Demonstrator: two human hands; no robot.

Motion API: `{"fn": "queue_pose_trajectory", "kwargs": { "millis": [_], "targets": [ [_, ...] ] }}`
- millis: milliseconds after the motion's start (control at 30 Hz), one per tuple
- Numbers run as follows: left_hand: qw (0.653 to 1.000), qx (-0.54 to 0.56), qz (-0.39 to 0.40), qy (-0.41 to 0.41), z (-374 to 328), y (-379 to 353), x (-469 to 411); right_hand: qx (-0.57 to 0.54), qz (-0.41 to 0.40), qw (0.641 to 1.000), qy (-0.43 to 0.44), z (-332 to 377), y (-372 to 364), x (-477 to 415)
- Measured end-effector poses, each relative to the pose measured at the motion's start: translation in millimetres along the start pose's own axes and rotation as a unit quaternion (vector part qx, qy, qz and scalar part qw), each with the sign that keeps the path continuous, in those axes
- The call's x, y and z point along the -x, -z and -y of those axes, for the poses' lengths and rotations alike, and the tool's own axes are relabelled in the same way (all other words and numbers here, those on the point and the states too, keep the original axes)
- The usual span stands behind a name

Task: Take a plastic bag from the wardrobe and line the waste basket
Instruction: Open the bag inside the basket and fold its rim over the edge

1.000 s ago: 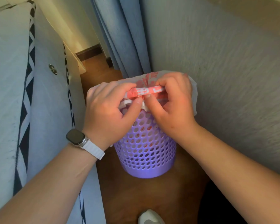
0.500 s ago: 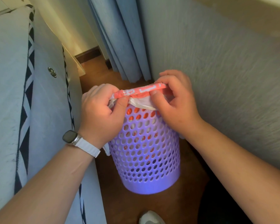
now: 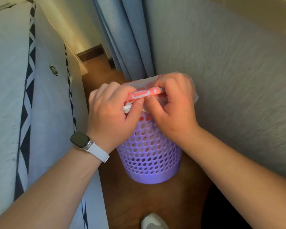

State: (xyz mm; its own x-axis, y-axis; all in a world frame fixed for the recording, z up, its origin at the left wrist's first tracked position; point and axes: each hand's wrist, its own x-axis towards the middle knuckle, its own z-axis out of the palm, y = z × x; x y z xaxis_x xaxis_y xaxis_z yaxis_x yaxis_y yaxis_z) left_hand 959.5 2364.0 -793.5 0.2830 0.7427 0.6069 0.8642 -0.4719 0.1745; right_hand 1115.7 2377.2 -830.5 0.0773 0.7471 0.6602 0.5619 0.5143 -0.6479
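Observation:
A purple perforated waste basket [image 3: 149, 156] stands on the wooden floor between a bed and the wall. A white plastic bag with red print [image 3: 144, 93] sits in its mouth, its edge draped over the far rim. My left hand [image 3: 112, 113] pinches the bag's rolled red edge at the near rim. My right hand [image 3: 172, 106] pinches the same edge right beside it. Red print shows through the basket's holes. The basket's rim is hidden under my hands.
A grey mattress with a black and white trim [image 3: 31, 113] lies close on the left. A textured grey wall [image 3: 229, 80] is on the right and blue curtains [image 3: 127, 38] hang behind. A white shoe [image 3: 153, 221] shows at the bottom.
Both hands keep pinching the bag's red edge. They spread apart along the rim half a second ago and have come back close together, thumbs nearly touching.

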Motion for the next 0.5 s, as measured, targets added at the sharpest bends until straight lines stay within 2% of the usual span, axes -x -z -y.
{"fn": "queue_pose_trajectory", "kwargs": {
  "millis": [267,500],
  "targets": [
    [0.999,0.011,-0.004,0.034,11,-1,1,-0.052,0.046,0.997,0.014,-18,6,-4],
    [0.996,0.062,-0.025,0.063,12,-1,-2,-0.065,0.003,0.998,-0.026,-25,8,-6]
  ]
}}
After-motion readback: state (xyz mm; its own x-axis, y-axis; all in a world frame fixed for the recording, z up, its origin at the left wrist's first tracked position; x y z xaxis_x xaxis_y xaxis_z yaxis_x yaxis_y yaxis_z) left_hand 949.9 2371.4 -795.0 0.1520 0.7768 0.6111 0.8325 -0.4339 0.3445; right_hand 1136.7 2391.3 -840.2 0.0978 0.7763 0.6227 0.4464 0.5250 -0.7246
